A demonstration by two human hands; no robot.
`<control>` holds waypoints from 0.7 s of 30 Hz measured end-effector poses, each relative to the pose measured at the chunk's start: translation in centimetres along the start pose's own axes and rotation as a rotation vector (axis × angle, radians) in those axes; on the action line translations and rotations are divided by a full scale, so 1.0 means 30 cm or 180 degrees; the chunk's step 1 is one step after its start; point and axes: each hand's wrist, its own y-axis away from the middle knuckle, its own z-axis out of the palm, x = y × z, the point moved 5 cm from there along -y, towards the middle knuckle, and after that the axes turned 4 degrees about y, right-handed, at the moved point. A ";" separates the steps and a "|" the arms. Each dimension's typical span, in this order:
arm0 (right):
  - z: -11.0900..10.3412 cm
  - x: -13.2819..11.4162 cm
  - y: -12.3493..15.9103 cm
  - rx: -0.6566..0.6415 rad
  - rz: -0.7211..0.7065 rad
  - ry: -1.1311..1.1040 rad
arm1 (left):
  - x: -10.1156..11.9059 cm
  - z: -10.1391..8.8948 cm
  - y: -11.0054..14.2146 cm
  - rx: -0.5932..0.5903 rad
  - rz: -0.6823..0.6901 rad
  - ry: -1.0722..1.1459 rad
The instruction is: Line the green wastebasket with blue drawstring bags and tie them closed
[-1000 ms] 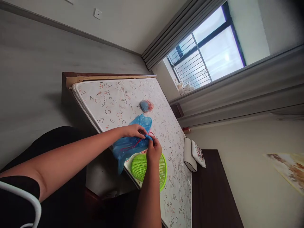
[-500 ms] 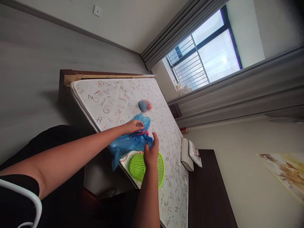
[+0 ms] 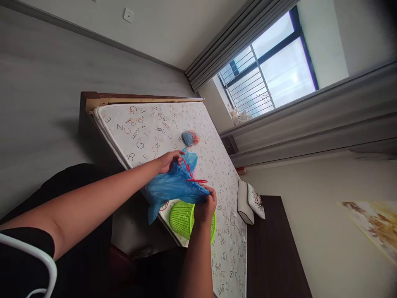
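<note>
Blue plastic bag (image 3: 173, 186) is held stretched over the mattress edge, the left hand (image 3: 169, 161) bunching its far part, the right hand (image 3: 206, 205) closed on its right corner, which draws a red cord (image 3: 196, 180) taut, above a green plastic basket (image 3: 181, 220) on a lettered mattress (image 3: 149, 132).

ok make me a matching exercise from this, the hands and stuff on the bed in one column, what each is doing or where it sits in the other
Things
1. left hand
2. right hand
3. lime-green plastic mesh basket
4. round blue-and-red bundle

Places and states
A. lying apart on the letter-printed white mattress
B. gripping the narrow end of the blue plastic bag
C. holding the bag's other end, just over the basket
D. at the mattress edge, partly behind the right hand

Pairs: 1-B, 2-C, 3-D, 4-A
</note>
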 end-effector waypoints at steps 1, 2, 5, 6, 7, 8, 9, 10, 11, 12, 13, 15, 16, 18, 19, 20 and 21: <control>0.002 -0.004 -0.001 -0.0009 0.0087 -0.0326 | 0.003 0.008 0.008 -0.0090 -0.0105 0.0032; 0.005 -0.009 -0.001 -0.0035 0.0178 -0.0543 | 0.007 0.016 0.016 -0.0171 -0.0182 0.0109; 0.005 -0.024 0.002 -0.0106 0.0291 -0.0650 | 0.028 0.033 0.030 -0.0316 -0.0143 0.0310; 0.005 -0.029 0.005 -0.0149 0.0275 -0.0540 | 0.033 0.037 0.030 -0.0348 -0.0088 0.0281; 0.008 -0.033 0.008 -0.0228 0.0241 -0.0363 | 0.036 0.038 0.029 -0.0369 -0.0030 0.0201; 0.015 -0.036 0.013 -0.0356 0.0205 -0.0125 | 0.037 0.038 0.027 -0.0364 0.0033 0.0111; 0.025 -0.037 0.018 -0.0514 0.0189 0.0144 | 0.037 0.035 0.023 -0.0322 0.0099 0.0051; 0.037 -0.035 0.023 -0.0671 0.0197 0.0432 | 0.038 0.029 0.020 -0.0248 0.0187 0.0038; 0.049 -0.033 0.028 -0.0804 0.0216 0.0736 | 0.040 0.023 0.017 -0.0155 0.0292 0.0066; 0.061 -0.032 0.033 -0.0902 0.0236 0.1037 | 0.044 0.017 0.015 -0.0055 0.0402 0.0116; 0.072 -0.032 0.035 -0.0965 0.0248 0.1324 | 0.047 0.012 0.015 0.0026 0.0491 0.0173; 0.094 -0.041 0.038 -0.1009 0.0147 0.1856 | 0.053 0.011 0.018 0.0094 0.0552 0.0222; 0.104 -0.049 0.038 -0.1019 0.0038 0.2113 | 0.055 0.013 0.020 0.0084 0.0538 0.0175; 0.120 -0.064 0.039 -0.1006 -0.0148 0.2541 | 0.061 0.021 0.025 0.0001 0.0505 -0.0050; 0.125 -0.069 0.040 -0.1002 -0.0201 0.2693 | 0.064 0.026 0.027 -0.0065 0.0510 -0.0187; 0.128 -0.073 0.042 -0.1021 -0.0222 0.2790 | 0.067 0.031 0.029 -0.0141 0.0518 -0.0308; 0.131 -0.075 0.045 -0.1059 -0.0224 0.2832 | 0.067 0.035 0.030 -0.0226 0.0513 -0.0392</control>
